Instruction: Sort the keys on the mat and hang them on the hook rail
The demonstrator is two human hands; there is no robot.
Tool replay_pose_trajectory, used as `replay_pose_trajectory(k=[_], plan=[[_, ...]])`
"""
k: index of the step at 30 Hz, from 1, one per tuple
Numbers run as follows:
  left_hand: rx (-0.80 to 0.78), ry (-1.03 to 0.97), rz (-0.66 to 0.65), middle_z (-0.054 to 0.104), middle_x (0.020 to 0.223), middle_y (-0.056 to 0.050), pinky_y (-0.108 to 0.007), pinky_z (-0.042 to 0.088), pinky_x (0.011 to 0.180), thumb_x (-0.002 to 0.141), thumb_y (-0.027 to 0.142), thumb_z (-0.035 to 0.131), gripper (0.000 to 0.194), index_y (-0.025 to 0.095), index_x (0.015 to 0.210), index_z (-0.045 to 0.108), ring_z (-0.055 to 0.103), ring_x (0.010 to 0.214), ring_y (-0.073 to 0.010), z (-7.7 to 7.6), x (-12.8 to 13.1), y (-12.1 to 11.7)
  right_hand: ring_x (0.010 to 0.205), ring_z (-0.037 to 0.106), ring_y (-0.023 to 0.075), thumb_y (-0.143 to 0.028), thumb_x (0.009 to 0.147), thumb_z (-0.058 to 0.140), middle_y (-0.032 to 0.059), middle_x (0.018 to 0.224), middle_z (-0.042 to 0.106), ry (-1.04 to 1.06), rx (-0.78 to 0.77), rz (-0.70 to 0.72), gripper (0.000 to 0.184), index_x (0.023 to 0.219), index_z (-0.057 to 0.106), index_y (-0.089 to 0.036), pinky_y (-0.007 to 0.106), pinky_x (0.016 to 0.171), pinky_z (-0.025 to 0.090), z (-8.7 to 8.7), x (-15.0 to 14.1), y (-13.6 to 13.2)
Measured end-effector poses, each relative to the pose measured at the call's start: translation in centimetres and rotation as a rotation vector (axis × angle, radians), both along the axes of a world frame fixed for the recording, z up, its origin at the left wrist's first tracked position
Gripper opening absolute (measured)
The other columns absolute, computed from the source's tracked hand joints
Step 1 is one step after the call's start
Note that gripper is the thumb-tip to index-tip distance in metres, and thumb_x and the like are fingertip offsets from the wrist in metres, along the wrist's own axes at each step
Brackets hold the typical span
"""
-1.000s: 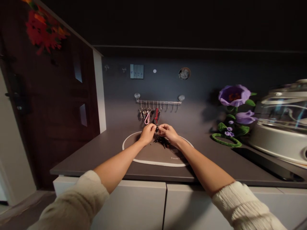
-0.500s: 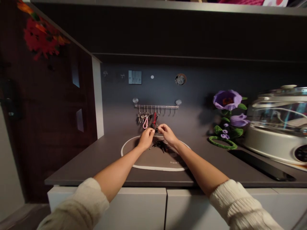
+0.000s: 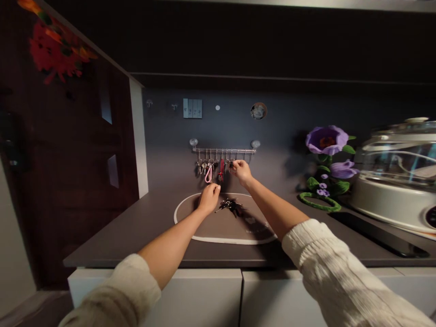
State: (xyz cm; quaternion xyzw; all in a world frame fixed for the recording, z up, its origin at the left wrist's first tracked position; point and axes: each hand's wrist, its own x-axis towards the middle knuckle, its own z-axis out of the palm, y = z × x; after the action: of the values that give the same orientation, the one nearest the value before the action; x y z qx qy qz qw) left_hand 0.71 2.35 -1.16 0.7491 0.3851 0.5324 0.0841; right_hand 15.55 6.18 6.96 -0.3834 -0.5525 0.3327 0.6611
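Two fingers of your right hand (image 3: 242,173) pinch dark keys (image 3: 231,165) under the hook rack (image 3: 225,150) at eleven o'clock, apparently keeping them at hook height, raised from beside your left hand (image 3: 209,199) half a second ago, which is curled closed at eight, contents unclear, near loose keys (image 3: 230,207) at seven.

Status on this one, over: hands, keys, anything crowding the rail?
Right hand at hook rail, pinching key ring; hooked or not, unclear. Left hand lower, closed. Key pile on mat. Red strap hangs left of right hand.
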Motion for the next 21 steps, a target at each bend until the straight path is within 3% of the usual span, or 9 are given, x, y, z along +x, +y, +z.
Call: replay_pose_trajectory(k=[8, 21], plan=[[-0.027, -0.008, 0.02, 0.055, 0.066, -0.001, -0.024, 0.035, 0.062, 0.085, 0.028, 0.036, 0.025, 0.016, 0.071, 0.054, 0.048, 0.064, -0.012, -0.1, -0.1, 0.0, 0.055, 0.052, 0.008, -0.024, 0.077, 0.048, -0.0036, 0.058, 0.05, 0.128, -0.084, -0.134, 0.008, 0.072, 0.044, -0.019, 0.021, 0.053, 0.045, 1.5, -1.2, 1.3], [-0.041, 0.004, 0.042, 0.054, 0.066, -0.001, -0.024, 0.034, 0.062, 0.085, 0.029, 0.036, 0.027, 0.016, 0.069, 0.054, 0.048, 0.064, -0.012, -0.2, -0.1, 0.2, 0.048, 0.051, 0.0067, -0.016, 0.077, 0.047, -0.0031, 0.055, 0.052, 0.224, -0.129, -0.138, 0.009, 0.068, 0.046, -0.017, 0.02, 0.05, 0.047, 0.5, -1.1, 1.7]])
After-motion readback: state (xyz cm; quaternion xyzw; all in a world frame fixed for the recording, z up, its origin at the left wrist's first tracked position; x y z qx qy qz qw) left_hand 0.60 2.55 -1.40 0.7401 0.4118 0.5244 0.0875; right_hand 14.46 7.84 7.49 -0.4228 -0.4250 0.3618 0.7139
